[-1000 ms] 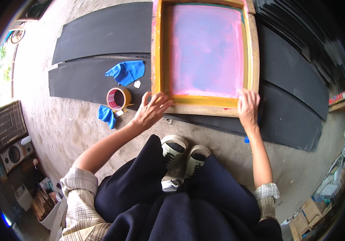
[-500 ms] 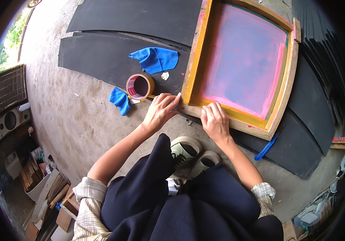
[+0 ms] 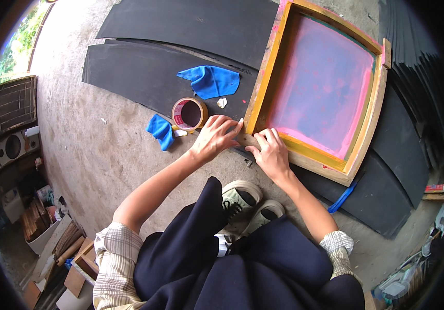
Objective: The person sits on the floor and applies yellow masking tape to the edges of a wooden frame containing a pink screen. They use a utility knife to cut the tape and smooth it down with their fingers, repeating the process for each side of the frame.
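A screen-printing frame [image 3: 259, 92] of yellowed wood, its mesh [image 3: 320, 85] stained pink and blue, lies on black sheets. At its near left corner my left hand [image 3: 215, 138] has bent fingers against the wood; the undersides of the fingertips are hidden. Close by on the right, my right hand [image 3: 271, 155] curls its fingers over the near rail, thumb toward the left hand. A roll of brown packing tape [image 3: 203, 114] rests just beyond my left hand, on the edge of a black sheet. Blue cloth pieces [image 3: 212, 81] lie around it.
Black sheets [image 3: 180, 23] cover much of the concrete floor [image 3: 67, 119]. A small white scrap [image 3: 222, 103] is near the tape, and a blue strip [image 3: 342, 199] beside the frame's near right corner. Wood scraps and a speaker [image 3: 12, 148] stand at the left; clutter fills the lower right.
My right hand has slid left along the near rail, closer to my left hand, which stays at the corner. The whole view has shifted slightly.
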{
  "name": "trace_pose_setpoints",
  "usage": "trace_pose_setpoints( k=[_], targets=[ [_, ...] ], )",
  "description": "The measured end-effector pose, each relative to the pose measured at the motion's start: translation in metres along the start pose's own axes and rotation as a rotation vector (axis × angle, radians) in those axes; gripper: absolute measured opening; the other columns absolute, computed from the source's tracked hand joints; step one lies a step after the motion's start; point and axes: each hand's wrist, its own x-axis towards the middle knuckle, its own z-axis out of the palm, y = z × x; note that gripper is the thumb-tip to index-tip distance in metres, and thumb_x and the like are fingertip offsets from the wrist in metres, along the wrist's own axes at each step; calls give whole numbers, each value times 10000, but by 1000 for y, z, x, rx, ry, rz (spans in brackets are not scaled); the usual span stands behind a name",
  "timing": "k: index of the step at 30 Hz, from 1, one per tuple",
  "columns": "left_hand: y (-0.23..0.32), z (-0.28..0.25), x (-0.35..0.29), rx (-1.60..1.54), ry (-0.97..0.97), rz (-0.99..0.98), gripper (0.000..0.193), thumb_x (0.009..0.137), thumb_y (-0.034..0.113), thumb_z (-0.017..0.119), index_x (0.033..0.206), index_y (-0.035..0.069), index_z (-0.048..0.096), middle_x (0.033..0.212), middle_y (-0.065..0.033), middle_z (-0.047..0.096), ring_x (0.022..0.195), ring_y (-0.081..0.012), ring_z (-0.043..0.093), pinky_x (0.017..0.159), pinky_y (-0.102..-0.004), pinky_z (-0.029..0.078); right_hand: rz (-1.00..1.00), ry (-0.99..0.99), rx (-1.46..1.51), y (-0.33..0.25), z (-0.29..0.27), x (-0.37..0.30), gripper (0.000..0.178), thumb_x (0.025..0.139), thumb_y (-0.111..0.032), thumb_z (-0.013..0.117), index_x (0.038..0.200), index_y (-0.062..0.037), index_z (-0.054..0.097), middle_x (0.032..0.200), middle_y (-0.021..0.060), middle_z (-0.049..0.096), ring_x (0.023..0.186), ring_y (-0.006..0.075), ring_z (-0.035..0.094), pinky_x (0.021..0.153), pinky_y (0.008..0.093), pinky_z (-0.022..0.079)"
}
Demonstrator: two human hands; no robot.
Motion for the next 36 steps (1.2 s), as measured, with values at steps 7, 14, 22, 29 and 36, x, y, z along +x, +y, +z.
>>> trace_pose_setpoints(
  k=[7, 14, 22, 29, 36],
  targets=[
    [17, 0, -11, 13, 36, -107, 597, 714, 185, 704, 1261, 61, 499, 1062, -69, 531, 974, -228, 514, 869, -371, 410, -26, 119, -39, -4, 6, -7, 345, 695, -197, 756, 945, -19, 598, 873, 81, 566, 877, 251, 555, 762, 364, 473],
    [8, -19, -50, -72, 229, -287, 413, 738, 126, 689, 1131, 117, 565, 1017, -76, 513, 959, -249, 501, 829, -366, 419, 68, 255, 200, -13, -10, 5, 237, 745, -102, 717, 876, -46, 528, 824, 92, 558, 777, 242, 576, 710, 357, 475],
    [25, 26, -26, -760, 154, -550, 293, 808, 86, 654, 1088, 22, 600, 946, -125, 616, 826, -221, 646, 749, -318, 522, 542, 51, 699, 41, 12, 35, 365, 755, -258, 763, 896, -49, 499, 762, 47, 572, 662, 145, 553, 629, 299, 482],
    [18, 19, -34, -728, 137, -486, 284, 787, 61, 657, 1067, 32, 623, 957, -117, 614, 832, -237, 653, 746, -335, 524, 397, -128, 275, 23, 23, 36, 595, 717, -384, 777, 956, -57, 342, 840, 152, 553, 822, 254, 566, 730, 399, 470],
    [6, -18, -66, -167, 412, -281, 360, 682, 100, 723, 1015, 101, 588, 953, -72, 542, 991, -269, 495, 869, -382, 394, 392, 41, 248, 8, 14, 26, 532, 734, -311, 763, 973, -52, 364, 922, 138, 494, 864, 259, 506, 776, 388, 433]
  ],
)
